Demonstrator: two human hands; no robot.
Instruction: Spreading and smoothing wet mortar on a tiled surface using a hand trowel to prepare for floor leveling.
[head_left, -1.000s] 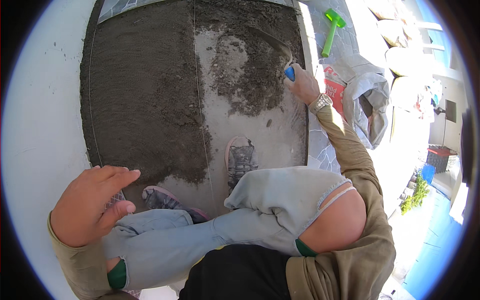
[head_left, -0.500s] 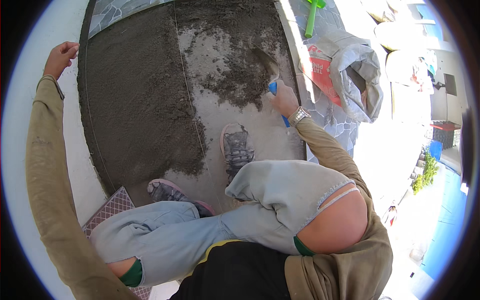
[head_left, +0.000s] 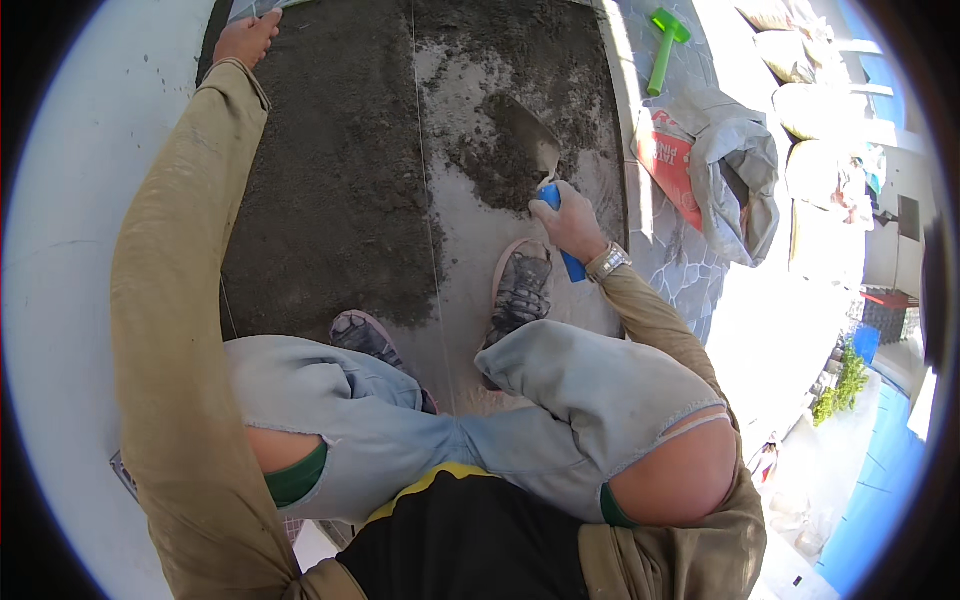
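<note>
My right hand grips a trowel by its blue handle; its metal blade rests over the patchy grey mortar on the pale base, right of centre. My left hand is stretched to the upper left with curled fingers, at the far end of the smoother dark mortar bed; what it holds, if anything, I cannot make out. A thin string runs lengthwise across the mortar, another along the left side. My two shoes stand at the near end of the mortar.
A green mallet lies on grey patterned tiles at right, above an opened red and grey sack. Filled sacks, a green plant and blue sheeting are farther right. A white wall borders the left.
My left hand has swung from low near my knee up to the far left corner. My right hand with the trowel has shifted down and leftward, the blade now lower on the mortar.
</note>
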